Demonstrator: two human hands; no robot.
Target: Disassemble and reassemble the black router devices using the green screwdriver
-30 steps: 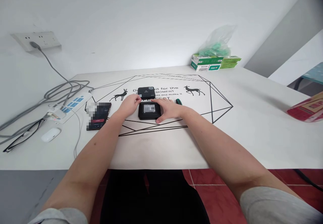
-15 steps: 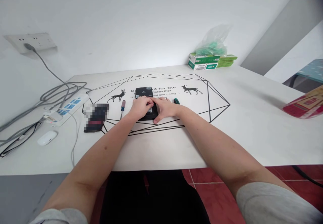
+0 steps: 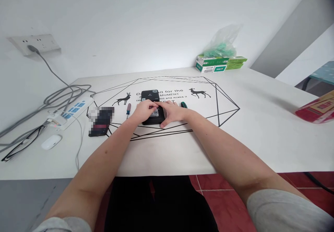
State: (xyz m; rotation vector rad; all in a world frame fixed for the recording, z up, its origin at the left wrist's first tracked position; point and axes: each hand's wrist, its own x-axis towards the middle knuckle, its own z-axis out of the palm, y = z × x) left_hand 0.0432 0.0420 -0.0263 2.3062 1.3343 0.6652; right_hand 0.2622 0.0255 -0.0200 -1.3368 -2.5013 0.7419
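Note:
A flat black case (image 3: 153, 121) with a pale printed label (image 3: 154, 113) lies on the white table, partly covered by both hands. Directly behind it is a black panel (image 3: 149, 94) bearing small stickers and a logo. My left hand (image 3: 145, 110) is closed over the left part of the case, its fingers bunched in a pinch; what is between them is too small to make out. Around the right side of the case, my right hand (image 3: 171, 113) grips with the thumb at the near corner and fingers at the far side, fingertips meeting the left hand's.
A screwdriver (image 3: 128, 109) lies left of the case, and a green handle (image 3: 184, 105) lies right. Further left are a dark, partly pixelated item (image 3: 103, 122), a power strip (image 3: 75, 110), glasses (image 3: 24, 142) and a white earbud case (image 3: 51, 142). Green boxes (image 3: 212, 61) stand by the wall.
The whole view has shifted slightly. My left hand has moved a little over the case, uncovering more of the label; my right hand keeps its grip.

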